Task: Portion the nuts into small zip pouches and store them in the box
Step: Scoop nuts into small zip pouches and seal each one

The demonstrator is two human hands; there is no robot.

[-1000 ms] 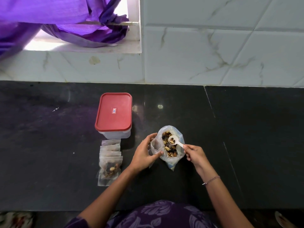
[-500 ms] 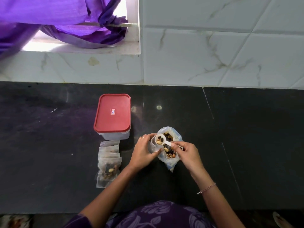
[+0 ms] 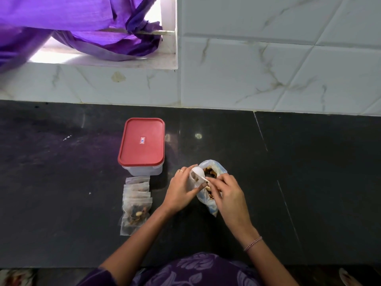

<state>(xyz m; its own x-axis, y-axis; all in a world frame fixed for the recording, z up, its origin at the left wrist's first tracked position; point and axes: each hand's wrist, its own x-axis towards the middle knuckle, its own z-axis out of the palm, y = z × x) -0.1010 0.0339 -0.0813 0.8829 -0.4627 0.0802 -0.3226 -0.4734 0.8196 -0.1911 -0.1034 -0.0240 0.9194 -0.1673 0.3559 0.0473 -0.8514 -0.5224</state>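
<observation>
Tipping a white plastic spoon (image 3: pixel 199 174) over a small clear pouch (image 3: pixel 194 181), right hand (image 3: pixel 227 196) pinched shut on the handle, bowl turned toward the pouch mouth. Holding that pouch upright at mid-counter, left hand (image 3: pixel 181 189) clamped around its side, ring on one finger. Just behind and touching: open plastic bag of mixed nuts (image 3: pixel 212 183), partly hidden by the right hand. Resting on the dark stone counter (image 3: pixel 309 182), nearer the back edge and left of the hands: clear box with red lid (image 3: pixel 142 144), lid on. Lying in an overlapping row just in front of the box: filled and flat zip pouches (image 3: pixel 136 204).
</observation>
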